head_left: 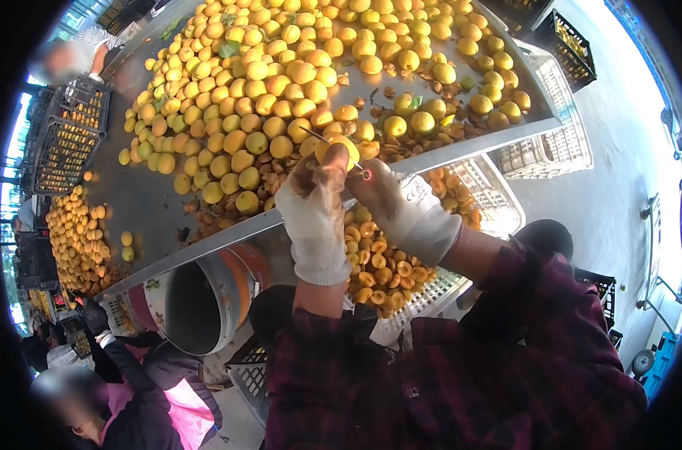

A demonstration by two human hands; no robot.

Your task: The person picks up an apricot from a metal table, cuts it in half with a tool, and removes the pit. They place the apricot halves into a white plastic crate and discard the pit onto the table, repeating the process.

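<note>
My left hand [315,206], in a stained white work glove, is closed around a yellow apricot [342,148], its thumb pressed on the fruit. My right hand [401,204], gloved the same way, is closed on a thin metal rod [311,133] with a small ring at its near end. The rod crosses the apricot at a slant; whether it goes through the fruit cannot be seen. Both hands meet just above the near edge of a metal table [236,231]. Beneath them, a white crate [498,199] holds opened apricot halves [386,266].
Whole apricots [243,90] are heaped across the table, with brown scraps among them. A large round bucket [198,304] stands below the edge at left. Co-workers [123,405] sit at lower left and stand at upper left. Black crates [75,131] are stacked beyond the table.
</note>
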